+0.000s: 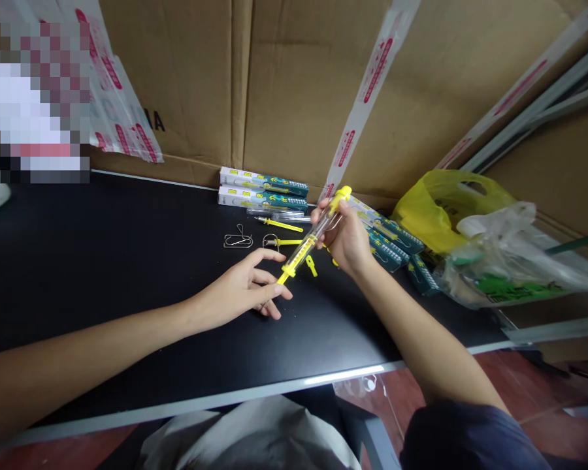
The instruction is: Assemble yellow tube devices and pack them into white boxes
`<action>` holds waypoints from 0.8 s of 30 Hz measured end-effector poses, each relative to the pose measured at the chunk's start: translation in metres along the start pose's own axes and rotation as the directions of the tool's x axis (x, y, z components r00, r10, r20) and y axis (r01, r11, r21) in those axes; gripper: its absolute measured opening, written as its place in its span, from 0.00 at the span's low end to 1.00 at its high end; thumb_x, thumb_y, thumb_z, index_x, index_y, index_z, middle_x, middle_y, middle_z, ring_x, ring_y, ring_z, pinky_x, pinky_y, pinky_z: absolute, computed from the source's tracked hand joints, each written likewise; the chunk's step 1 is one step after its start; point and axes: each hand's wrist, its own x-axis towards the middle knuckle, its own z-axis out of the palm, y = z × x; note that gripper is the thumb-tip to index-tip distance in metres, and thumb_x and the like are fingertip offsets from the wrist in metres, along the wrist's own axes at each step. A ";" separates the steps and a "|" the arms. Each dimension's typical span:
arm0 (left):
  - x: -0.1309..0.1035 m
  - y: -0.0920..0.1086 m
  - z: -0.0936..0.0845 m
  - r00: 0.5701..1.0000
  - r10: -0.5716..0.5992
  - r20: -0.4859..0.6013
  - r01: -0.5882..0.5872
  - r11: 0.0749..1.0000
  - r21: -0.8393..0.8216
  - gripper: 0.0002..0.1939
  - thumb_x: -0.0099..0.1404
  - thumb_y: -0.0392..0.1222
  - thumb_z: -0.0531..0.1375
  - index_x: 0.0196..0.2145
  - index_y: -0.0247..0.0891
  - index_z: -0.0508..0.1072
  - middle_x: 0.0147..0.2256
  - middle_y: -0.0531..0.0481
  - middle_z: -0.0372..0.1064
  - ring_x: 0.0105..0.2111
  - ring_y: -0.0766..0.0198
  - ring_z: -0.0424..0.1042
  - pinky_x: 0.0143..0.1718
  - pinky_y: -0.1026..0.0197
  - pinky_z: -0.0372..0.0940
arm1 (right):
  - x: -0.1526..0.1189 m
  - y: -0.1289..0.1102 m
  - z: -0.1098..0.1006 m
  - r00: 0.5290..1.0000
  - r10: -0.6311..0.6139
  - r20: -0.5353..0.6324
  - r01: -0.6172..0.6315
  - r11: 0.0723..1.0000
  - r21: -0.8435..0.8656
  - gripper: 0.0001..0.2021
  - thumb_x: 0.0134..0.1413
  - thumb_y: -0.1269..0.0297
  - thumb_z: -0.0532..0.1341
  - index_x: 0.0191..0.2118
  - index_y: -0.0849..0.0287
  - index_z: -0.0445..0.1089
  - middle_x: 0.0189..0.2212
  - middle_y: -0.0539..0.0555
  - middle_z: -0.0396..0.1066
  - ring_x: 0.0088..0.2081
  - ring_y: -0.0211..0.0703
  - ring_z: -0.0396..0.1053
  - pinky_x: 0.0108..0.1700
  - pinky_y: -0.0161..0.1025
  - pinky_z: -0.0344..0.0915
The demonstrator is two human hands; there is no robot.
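Note:
A clear tube with yellow ends and a yellow scale inside [304, 249] is held tilted above the black table. My right hand [345, 238] wraps round its upper part, just below the yellow cap. At the lower end, my left hand [257, 287] is beside the thin yellow rod, its fingers apart and the thumb by the rod's tip. Behind the hands lie a yellow rod with a metal end [283, 226], a second yellow rod [289, 242] and bent metal wire hooks [238, 241]. A small yellow piece [311, 266] rests under the tube.
Printed narrow boxes [263, 198] lie along the cardboard wall [294, 85], with more boxes [386, 251] right of my right hand. A yellow plastic bag [416, 209] and a clear bag [500, 261] sit at the right. The table's front edge [255, 394] runs below my arms.

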 end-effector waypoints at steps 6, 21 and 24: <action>0.002 -0.001 -0.002 1.000 0.029 0.000 -0.029 1.000 0.005 0.23 0.63 0.41 0.62 0.52 0.40 0.58 0.35 0.48 0.78 0.23 0.66 0.76 0.27 0.65 0.66 | 0.013 -0.021 -0.019 0.984 -0.065 -0.165 0.061 0.998 -0.027 0.18 0.57 0.44 0.56 0.35 0.55 0.63 0.23 0.45 0.66 0.16 0.30 0.55 0.17 0.32 0.56; 0.003 -0.002 -0.005 0.992 -0.004 -0.128 0.019 0.994 0.112 0.25 0.60 0.47 0.64 0.51 0.40 0.59 0.32 0.51 0.76 0.23 0.66 0.76 0.26 0.64 0.68 | -0.015 0.009 0.019 0.999 0.032 -0.004 -0.032 0.999 0.039 0.16 0.55 0.49 0.62 0.37 0.57 0.73 0.28 0.48 0.68 0.27 0.32 0.66 0.26 0.28 0.67; 0.003 -0.002 -0.008 0.986 0.048 -0.162 -0.024 0.989 0.148 0.25 0.61 0.49 0.64 0.50 0.41 0.60 0.34 0.50 0.76 0.23 0.66 0.76 0.25 0.64 0.69 | -0.019 0.009 0.023 0.999 0.040 0.015 -0.040 0.999 0.031 0.15 0.56 0.49 0.62 0.39 0.56 0.73 0.27 0.47 0.68 0.27 0.33 0.68 0.30 0.31 0.71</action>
